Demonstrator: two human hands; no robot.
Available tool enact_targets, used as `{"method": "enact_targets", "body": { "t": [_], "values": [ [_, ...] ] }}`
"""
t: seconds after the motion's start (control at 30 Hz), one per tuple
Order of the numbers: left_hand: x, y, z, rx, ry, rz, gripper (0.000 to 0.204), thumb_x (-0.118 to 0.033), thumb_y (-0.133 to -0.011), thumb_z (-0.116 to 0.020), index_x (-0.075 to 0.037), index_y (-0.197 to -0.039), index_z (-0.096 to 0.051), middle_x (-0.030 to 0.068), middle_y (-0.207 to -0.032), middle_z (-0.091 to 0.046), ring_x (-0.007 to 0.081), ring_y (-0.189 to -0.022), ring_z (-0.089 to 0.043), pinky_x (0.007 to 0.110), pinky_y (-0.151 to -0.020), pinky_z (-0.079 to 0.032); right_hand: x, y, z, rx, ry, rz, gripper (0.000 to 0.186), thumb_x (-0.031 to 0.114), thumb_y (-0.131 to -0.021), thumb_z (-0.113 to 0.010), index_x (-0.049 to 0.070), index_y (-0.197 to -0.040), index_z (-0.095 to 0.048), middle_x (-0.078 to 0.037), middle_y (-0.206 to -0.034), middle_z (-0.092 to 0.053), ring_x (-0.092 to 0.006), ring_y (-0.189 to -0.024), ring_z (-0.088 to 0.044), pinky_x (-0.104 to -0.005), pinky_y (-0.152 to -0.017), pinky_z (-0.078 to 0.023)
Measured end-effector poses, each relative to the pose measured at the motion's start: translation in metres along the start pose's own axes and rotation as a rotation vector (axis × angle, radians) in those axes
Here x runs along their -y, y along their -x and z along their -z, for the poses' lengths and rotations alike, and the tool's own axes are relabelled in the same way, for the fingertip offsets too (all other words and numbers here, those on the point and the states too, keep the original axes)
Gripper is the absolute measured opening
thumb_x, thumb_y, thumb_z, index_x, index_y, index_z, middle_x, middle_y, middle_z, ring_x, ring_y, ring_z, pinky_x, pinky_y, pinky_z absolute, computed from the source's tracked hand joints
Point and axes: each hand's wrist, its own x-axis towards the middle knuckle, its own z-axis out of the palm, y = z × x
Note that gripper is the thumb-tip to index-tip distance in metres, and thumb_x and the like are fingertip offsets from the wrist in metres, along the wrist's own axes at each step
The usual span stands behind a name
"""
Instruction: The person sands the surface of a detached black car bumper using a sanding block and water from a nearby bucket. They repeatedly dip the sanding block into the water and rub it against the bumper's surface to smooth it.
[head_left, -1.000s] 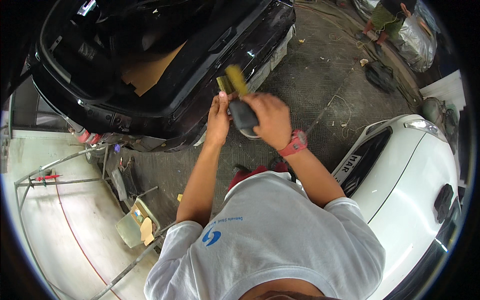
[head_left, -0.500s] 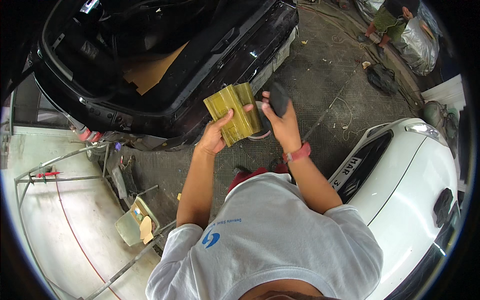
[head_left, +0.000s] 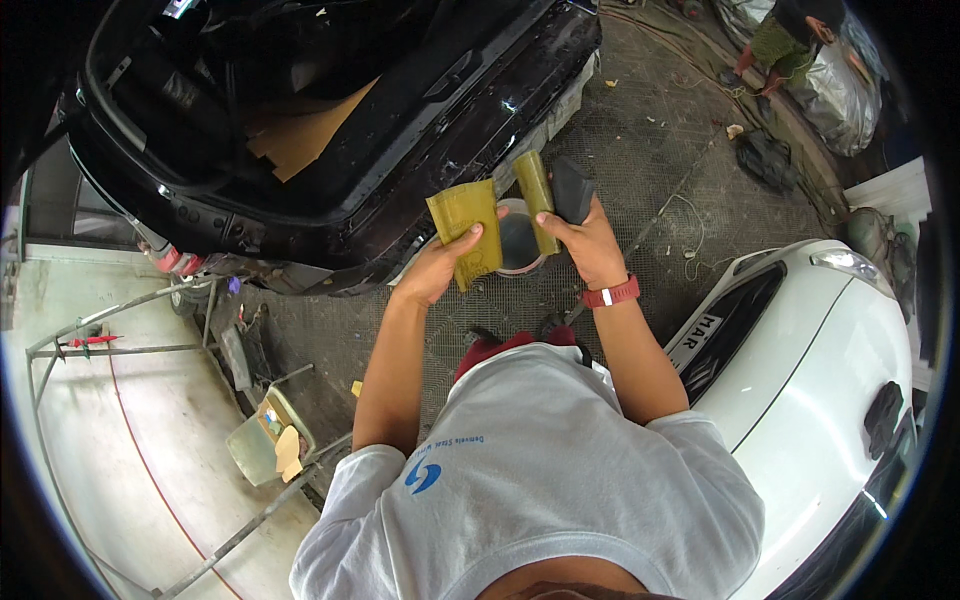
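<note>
Holding ylw sheet (head_left: 464, 212), curled ylw pc (head_left: 535, 192), dk block (head_left: 572, 190)

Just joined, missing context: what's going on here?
Someone's left hand holds a yellow sheet; the right hand holds a curled yellow piece and a dark block. The two yellow pieces are apart, with a round container visible below, between them. A black car is ahead, a white car to the right.

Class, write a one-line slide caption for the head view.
Left hand holds a yellow sheet, right hand a curved yellow piece and a dark block.
</note>
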Motion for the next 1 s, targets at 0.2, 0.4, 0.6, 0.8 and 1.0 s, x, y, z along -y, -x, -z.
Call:
{"method": "enact_targets", "body": {
  "t": [0.2,0.4,0.6,0.8,1.0],
  "values": [
    [0.031,-0.019,-0.003,-0.274,-0.038,-0.022,0.062,-0.041,-0.117,-0.065,-0.004,-0.165,-0.053,0.0137,-0.16,-0.066,0.0276,-0.149,-0.062,0.045,-0.123,-0.054,0.016,0.017,-0.022,0.165,0.282,0.131,0.089,0.024,-0.096,-0.092,-0.011,-0.164,-0.046,-0.022,-0.155,-0.066,-0.0282,-0.141,-0.065,-0.0414,-0.121,-0.051],
    [0.061,-0.024,0.007,-0.15,0.287,-0.021,0.051,-0.03,-0.118,-0.062,-0.001,-0.158,-0.059,0.0162,-0.148,-0.072,0.0286,-0.126,-0.076,0.046,-0.106,-0.065,0.023,0.036,-0.051,0.485,-0.033,0.003,0.081,0.03,-0.099,-0.089,0.0,-0.164,-0.052,-0.016,-0.151,-0.069,-0.0296,-0.141,-0.065,-0.0427,-0.121,-0.049],
    [0.046,-0.017,-0.006,-0.048,0.048,-0.11,0.046,-0.022,-0.117,-0.065,-0.007,-0.16,-0.058,0.0102,-0.148,-0.071,0.0221,-0.123,-0.076,0.042,-0.104,-0.064,0.015,0.021,-0.032,0.163,0.562,0.177,0.073,0.025,-0.096,-0.086,0.0,-0.156,-0.054,-0.027,-0.144,-0.071,-0.0437,-0.136,-0.069,-0.0488,-0.115,-0.054],
    [0.044,-0.011,-0.01,-0.031,0.03,-0.087,0.038,-0.019,-0.122,-0.054,-0.008,-0.159,-0.056,0.0074,-0.143,-0.073,0.0191,-0.123,-0.076,0.043,-0.105,-0.065,0.024,0.027,-0.036,0.017,0.782,0.315,0.07,0.018,-0.094,-0.087,0.001,-0.153,-0.054,-0.027,-0.145,-0.068,-0.0495,-0.134,-0.068,-0.0528,-0.111,-0.057],
    [0.038,-0.011,-0.015,-0.032,-0.139,-0.099,0.041,-0.024,-0.125,-0.05,-0.009,-0.163,-0.054,0.008,-0.14,-0.073,0.0193,-0.118,-0.077,0.039,-0.102,-0.066,0.018,0.033,-0.034,-0.076,0.877,0.366,0.076,0.02,-0.091,-0.09,0.002,-0.155,-0.053,-0.024,-0.146,-0.065,-0.0488,-0.13,-0.069,-0.0545,-0.106,-0.059]
  ]
}}
